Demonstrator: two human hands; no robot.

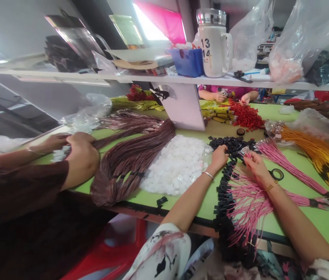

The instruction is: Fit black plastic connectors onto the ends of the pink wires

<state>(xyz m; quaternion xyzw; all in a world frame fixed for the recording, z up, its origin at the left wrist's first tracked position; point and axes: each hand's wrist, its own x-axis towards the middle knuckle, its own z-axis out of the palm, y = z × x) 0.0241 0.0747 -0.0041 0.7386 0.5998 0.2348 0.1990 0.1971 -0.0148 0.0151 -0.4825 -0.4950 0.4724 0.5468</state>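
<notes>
My left hand [219, 156] is at the near edge of a pile of small black plastic connector housings [234, 144], its fingers pinched together. Whether a housing is between them is hidden. Close by on the right, my right hand [256, 165] is closed around the ends of a few pink wires [247, 153], whose tips stick up from the fingers. Below both hands, pink wires [249, 198] fan out over the table, with black housings [225, 186] lined up at their left ends and hanging over the front edge. Another pink wire bundle [293, 167] lies to the right.
White connector pieces [179, 165] are heaped left of my arm, beside a thick brown wire bundle [132, 163]. A co-worker's arms [79, 155] work at far left; another person's hands [244, 99] are across the table. Black tape [277, 174] and orange wires [313, 144] lie right. A shelf [158, 79] spans above.
</notes>
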